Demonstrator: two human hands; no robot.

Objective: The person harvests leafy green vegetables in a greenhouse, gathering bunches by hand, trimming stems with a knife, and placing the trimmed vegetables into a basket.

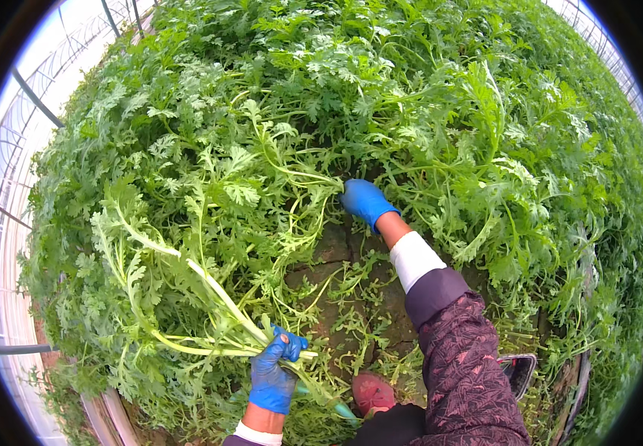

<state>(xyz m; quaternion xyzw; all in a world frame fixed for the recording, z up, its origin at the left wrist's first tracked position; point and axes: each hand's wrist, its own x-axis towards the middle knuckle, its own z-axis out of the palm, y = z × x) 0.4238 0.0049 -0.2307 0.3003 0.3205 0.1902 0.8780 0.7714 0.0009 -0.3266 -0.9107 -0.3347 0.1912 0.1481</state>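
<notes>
My left hand [274,368], in a blue glove, grips a bunch of cut leafy green stems [226,301] that look like crown daisy greens. The pale stem ends stick out past the thumb side, and the leafy tops fan out to the upper left. Farther forward, my right hand [365,202], also gloved in blue, is closed at the base of the standing plants. More leafy stems [316,177] run into its grasp from the left. Its fingertips are turned away, so whether they hold a blade is hidden.
Dense leafy plants [522,128] surround the hands. Bare soil [327,245] with loose sprigs lies below my right hand. A red shoe [373,392] stands near a turquoise object [344,411]. A dark-rimmed object [518,372] sits beside my right sleeve. Greenhouse hoops [37,99] line the left side.
</notes>
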